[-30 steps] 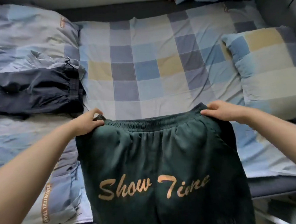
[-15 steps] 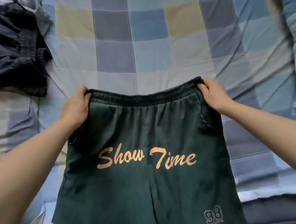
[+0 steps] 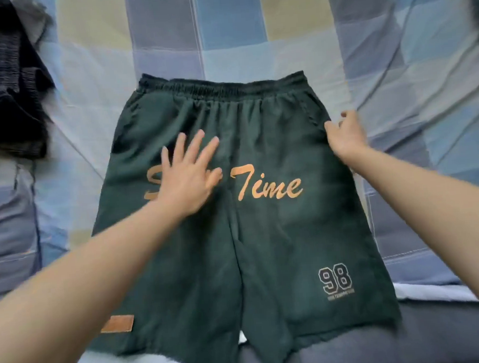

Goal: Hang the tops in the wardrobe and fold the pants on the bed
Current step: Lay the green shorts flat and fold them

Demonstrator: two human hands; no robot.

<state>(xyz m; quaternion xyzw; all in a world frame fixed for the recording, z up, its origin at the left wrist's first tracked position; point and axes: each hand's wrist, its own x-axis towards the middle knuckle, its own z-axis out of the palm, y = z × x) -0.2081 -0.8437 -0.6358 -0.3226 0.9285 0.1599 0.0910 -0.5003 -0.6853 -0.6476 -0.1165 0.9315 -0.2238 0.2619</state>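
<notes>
- Shorts (image 3: 265, 236) in dark green lie spread flat on the checked bedsheet (image 3: 250, 24), filling the middle of the head view, the waistband toward the top of the frame and the two leg hems toward the bottom edge.
- Left hand (image 3: 188, 175) is wide open, fingers (image 3: 199, 144) fanned apart, palm pressed flat on the left half of the shorts; it covers the first word of the orange lettering, so only "Time" (image 3: 268, 187) reads clearly.
- Right hand (image 3: 347, 137) sits at the right side edge of the shorts, just below the pocket opening, fingers curled in. It touches the cloth at that edge, but whether it actually pinches the fabric cannot be told (the fingertips are blurred).
- Both forearms are bare and come in from the lower corners of the frame.
- White "98" print (image 3: 335, 281) marks the lower right leg of the shorts, and an orange patch (image 3: 118, 323) sits at the hem of the lower left leg, partly behind the left forearm.
- Dark garment (image 3: 2, 93), crumpled, lies in the upper left of the frame, apart from the shorts, with bare sheet between them.
- Plain grey cloth (image 3: 413, 339) runs under the hems along the bottom of the frame.
</notes>
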